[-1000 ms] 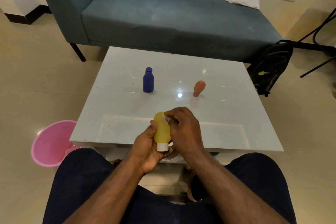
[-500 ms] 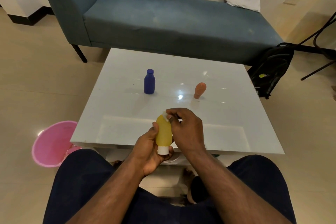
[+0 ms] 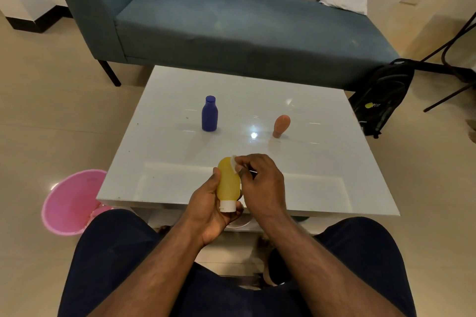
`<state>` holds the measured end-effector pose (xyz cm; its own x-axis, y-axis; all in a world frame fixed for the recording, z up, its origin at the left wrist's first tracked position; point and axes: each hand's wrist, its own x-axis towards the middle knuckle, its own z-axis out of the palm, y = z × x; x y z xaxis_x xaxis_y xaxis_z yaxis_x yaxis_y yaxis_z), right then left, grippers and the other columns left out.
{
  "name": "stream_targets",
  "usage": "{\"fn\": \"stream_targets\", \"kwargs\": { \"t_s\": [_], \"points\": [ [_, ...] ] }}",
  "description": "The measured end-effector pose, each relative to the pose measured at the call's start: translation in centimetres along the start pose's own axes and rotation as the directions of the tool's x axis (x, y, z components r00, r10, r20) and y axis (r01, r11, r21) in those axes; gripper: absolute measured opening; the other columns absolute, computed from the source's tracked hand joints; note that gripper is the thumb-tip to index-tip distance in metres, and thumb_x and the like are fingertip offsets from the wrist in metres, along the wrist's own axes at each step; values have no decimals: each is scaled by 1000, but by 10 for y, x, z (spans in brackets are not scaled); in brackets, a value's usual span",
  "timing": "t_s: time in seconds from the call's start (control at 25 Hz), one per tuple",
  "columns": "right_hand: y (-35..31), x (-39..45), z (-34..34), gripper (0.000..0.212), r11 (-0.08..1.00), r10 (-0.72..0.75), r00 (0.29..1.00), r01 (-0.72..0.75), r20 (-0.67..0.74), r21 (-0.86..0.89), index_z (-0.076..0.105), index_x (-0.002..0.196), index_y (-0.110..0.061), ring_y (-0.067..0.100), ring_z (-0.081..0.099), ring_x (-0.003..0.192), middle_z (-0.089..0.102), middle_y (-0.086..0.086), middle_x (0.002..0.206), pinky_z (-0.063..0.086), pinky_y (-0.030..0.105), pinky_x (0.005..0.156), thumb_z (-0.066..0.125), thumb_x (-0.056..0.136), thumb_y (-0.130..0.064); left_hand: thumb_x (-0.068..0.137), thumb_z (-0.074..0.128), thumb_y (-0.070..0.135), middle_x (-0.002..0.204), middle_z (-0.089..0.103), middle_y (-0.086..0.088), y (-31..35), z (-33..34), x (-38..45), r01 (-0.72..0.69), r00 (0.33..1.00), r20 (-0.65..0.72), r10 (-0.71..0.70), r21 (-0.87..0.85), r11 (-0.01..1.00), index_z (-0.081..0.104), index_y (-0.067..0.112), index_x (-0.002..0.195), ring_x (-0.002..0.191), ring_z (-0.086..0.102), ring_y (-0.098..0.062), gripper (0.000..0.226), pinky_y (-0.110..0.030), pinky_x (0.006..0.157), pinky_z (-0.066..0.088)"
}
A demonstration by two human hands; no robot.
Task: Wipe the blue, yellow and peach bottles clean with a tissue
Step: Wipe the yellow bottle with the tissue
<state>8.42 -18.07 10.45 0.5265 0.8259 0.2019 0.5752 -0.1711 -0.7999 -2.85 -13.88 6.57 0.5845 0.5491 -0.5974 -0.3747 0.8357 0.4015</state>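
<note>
Glossy and white, the low table (image 3: 334,162) sits just past your knees, and your two hands work over its near edge. Your left hand (image 3: 208,208) wraps the yellow bottle (image 3: 228,184) from the left side, thumb up along its flank and fingers curled round the back near the white cap (image 3: 227,206). The bottle's long axis runs roughly upright and tilted a little away from you, cap end down toward your palm and rounded base pointing up and away.

Your right hand (image 3: 260,183) is closed in a pinch on a small scrap of tissue (image 3: 233,162), pressed against the bottle's upper right shoulder. Only a sliver of tissue shows past your fingertips, so you cannot tell how much of it is left.

That bottle looks like a soft, light squeeze tube with a smooth skin; it will likely give under pressure and could slip. Hold it low, near the stiffer cap and neck, and rub gently so the thin tissue doesn't tear.

Farther out, well apart from your hands, the blue bottle (image 3: 209,114) stands upright, cap up. To its right, the peach bottle (image 3: 281,125) stands on its cap, bulb end up, leaning slightly right; it looks tippy, so take it round the body. Beyond sits a blue sofa (image 3: 231,26).
</note>
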Motion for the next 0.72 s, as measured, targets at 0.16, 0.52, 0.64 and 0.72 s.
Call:
{"fn": "stream_targets", "kwargs": {
  "t_s": [0.16,0.52,0.64,0.72],
  "points": [
    [-4,-21,3,13,999,-44,999,44,31,17,69,96,-19,-1,57,90,63,-11,94,44,9,78,64,87,-12,94,55,46,115,72,-17,6,0,-5,14,998,60,-9,-90,996,60,9,132,99,72,-30,53,-47,85,59],
    [0,-32,3,17,999,47,995,-46,89,-17,69,103,-21,-3,56,88,62,-13,97,41,3,76,62,90,-13,93,60,37,111,73,-17,6,2,-5,29,999,30,-24,-165,986,58,1,130,86,76,-30,52,-44,71,64],
    [-4,-42,8,23,985,-143,978,155,151,-72,70,103,-15,5,58,92,63,-4,100,46,13,83,58,86,-4,92,61,36,108,73,-18,7,-4,-1,-7,1000,1,7,-203,979,55,2,134,87,75,-29,55,-42,68,64],
    [1,-44,6,27,957,-248,944,274,218,-97,70,103,-13,12,59,93,64,0,101,51,24,84,57,82,-2,97,55,41,106,74,-19,8,-6,3,-10,1000,-10,9,-134,991,58,0,130,90,75,-30,52,-44,74,64]
  ]
}}
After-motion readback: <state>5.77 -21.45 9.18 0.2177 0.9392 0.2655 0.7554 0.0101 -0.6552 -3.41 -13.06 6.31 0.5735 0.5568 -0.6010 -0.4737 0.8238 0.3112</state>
